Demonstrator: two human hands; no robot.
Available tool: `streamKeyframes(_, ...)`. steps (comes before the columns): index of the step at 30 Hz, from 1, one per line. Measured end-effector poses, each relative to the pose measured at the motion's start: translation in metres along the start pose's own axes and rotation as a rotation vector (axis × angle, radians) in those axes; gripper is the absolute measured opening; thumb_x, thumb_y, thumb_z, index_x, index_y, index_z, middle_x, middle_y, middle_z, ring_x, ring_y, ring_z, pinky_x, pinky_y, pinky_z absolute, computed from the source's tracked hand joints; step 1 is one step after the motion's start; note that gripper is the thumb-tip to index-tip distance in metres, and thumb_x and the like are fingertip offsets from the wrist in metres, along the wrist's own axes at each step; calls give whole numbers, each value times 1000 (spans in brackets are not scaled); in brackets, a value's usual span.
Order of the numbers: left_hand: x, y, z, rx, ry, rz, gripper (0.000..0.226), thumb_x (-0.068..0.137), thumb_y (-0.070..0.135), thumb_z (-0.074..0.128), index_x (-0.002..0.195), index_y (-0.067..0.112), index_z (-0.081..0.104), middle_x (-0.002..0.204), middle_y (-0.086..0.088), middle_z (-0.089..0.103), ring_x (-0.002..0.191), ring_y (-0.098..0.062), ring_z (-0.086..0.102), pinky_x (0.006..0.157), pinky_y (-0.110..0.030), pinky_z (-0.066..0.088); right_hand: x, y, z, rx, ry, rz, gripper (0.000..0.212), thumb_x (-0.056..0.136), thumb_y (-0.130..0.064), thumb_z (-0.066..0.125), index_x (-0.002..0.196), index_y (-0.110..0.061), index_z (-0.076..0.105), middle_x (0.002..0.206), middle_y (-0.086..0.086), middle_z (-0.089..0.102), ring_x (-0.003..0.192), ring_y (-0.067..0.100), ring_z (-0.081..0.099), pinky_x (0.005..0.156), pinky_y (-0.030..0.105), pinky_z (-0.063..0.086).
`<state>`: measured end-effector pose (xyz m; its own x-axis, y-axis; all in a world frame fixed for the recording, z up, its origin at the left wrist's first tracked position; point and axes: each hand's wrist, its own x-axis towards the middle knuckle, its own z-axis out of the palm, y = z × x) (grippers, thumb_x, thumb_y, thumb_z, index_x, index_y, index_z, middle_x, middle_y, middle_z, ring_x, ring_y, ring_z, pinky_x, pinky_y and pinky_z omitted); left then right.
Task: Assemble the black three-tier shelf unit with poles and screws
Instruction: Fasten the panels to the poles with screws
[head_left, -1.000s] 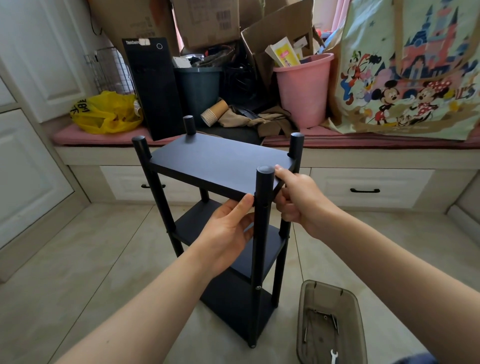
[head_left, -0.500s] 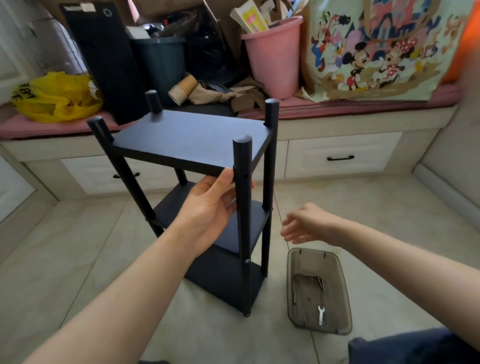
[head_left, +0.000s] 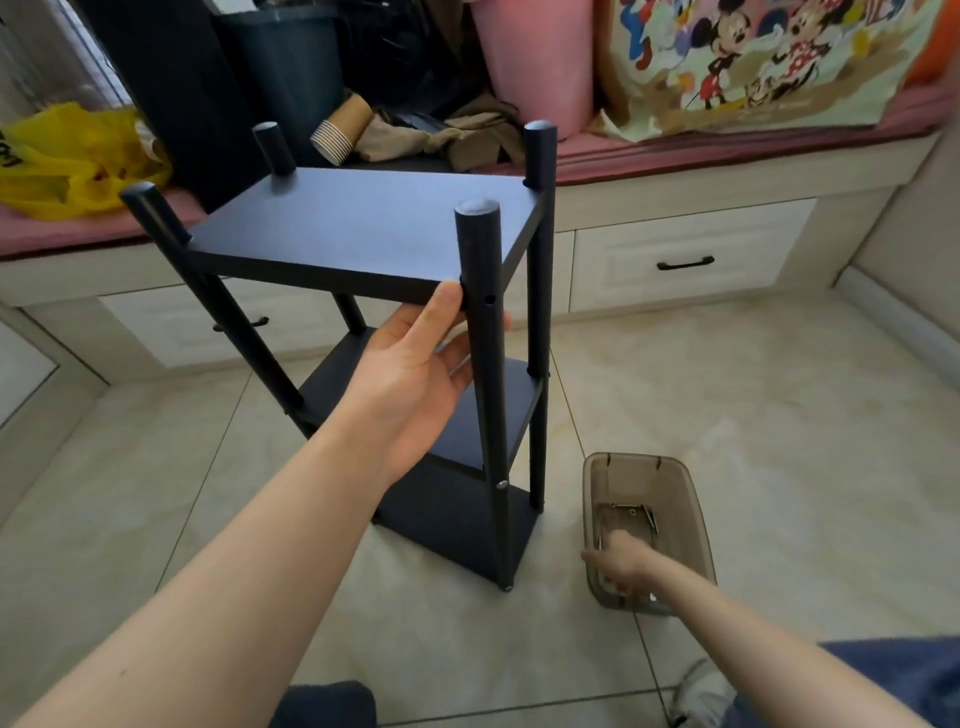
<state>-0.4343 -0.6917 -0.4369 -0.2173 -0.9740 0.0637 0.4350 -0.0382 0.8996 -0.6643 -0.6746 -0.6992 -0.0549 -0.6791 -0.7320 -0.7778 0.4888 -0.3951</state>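
Observation:
The black three-tier shelf unit (head_left: 358, 234) stands upright on the tiled floor with a pole at each corner. My left hand (head_left: 415, 374) grips the near front pole (head_left: 483, 332) just under the top board, thumb against the board's front edge. An empty screw hole shows in that pole beside my thumb. My right hand (head_left: 621, 564) reaches down into the smoky plastic tray (head_left: 696, 525) on the floor to the right of the shelf, its fingers among the loose screws (head_left: 636, 517). Whether it holds a screw is hidden.
A window bench with white drawers (head_left: 685, 260) runs behind the shelf, piled with a pink bucket (head_left: 535, 57), a yellow bag (head_left: 67, 156), a dark bin, paper cups and a cartoon-print bag (head_left: 753, 62). My knees show at the bottom edge.
My right hand has left the top board's corner, dropped to the right and gone into the tray. My left hand has stayed on the front pole. The camera tilted down.

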Motion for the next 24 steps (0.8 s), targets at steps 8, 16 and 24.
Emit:
streamKeyframes(8, -6, 0, 0, 2, -19, -11, 25, 87, 37, 66, 103, 20, 76, 109, -1, 75, 113, -25, 69, 89, -33, 56, 5, 14, 41, -211, -82, -90, 31, 86, -34, 62, 103, -9, 67, 106, 9, 70, 97, 25, 67, 75, 32, 53)
streamKeyframes(16, -9, 2, 6, 25, 25, -10, 25, 88, 35, 62, 102, 19, 75, 106, -2, 75, 109, -24, 71, 95, -35, 57, 9, 9, 63, -223, -414, -129, 45, 79, -39, 76, 113, -13, 63, 106, 3, 70, 87, 18, 68, 78, 33, 60)
streamKeyframes(24, -11, 3, 3, 59, -14, -10, 27, 89, 34, 59, 106, 18, 71, 104, 2, 75, 110, -23, 70, 95, -35, 56, 30, 18, 67, -318, -210, -150, 31, 93, -12, 56, 122, -12, 66, 118, 8, 69, 104, 22, 66, 79, 27, 55)
